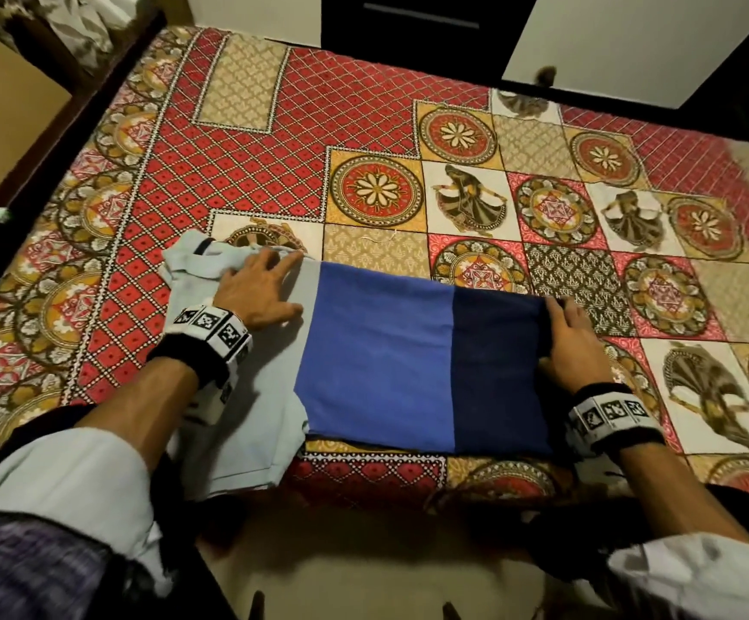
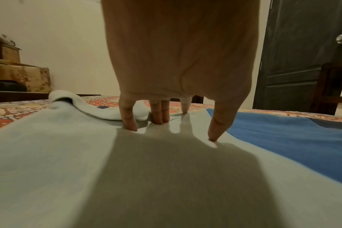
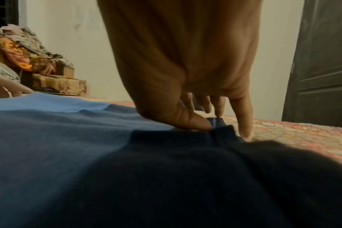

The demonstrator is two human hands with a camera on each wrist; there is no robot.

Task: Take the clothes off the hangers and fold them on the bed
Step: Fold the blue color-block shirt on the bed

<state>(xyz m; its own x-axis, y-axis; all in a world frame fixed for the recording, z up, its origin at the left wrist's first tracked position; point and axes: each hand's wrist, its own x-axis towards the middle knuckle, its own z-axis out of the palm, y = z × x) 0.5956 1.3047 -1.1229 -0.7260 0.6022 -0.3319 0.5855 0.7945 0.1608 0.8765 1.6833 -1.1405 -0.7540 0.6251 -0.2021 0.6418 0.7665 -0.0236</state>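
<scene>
Nearest the viewer, two bare forearms wearing black wristbands with white coded markers are reaching from the bed's near edge over a colour-blocked knit shirt (image 1: 381,351) in pale grey, mid blue and navy bands. The shirt is lying flat on the bed, its long axis running left to right, with the pale collar end at the left and the navy hem end at the right.

The left hand (image 1: 259,292) is resting on the pale grey band just below the rumpled collar. Its fingers (image 2: 129,118) are spread and nearly straight, tips pressing the cloth down, so this grip is apart and holding nothing.

The right hand (image 1: 576,340) is sitting at the navy hem's far right corner. In the right wrist view the thumb (image 3: 187,121) is pressing onto the hem (image 3: 219,123) while the other fingers are curling beside and behind it; this grip appears to be clamped on the hem in a pinch, though the underside is hidden.

Judging from this layout, the next fold would carry the navy end leftward along the long axis toward the collar; the right hand is already on that end, and the left hand is anchoring the other.

Beyond the shirt, the red and gold patterned bedspread (image 1: 408,127) is stretching away to a dark door (image 2: 303,61) and cardboard boxes (image 2: 25,77). No hangers are visible.
</scene>
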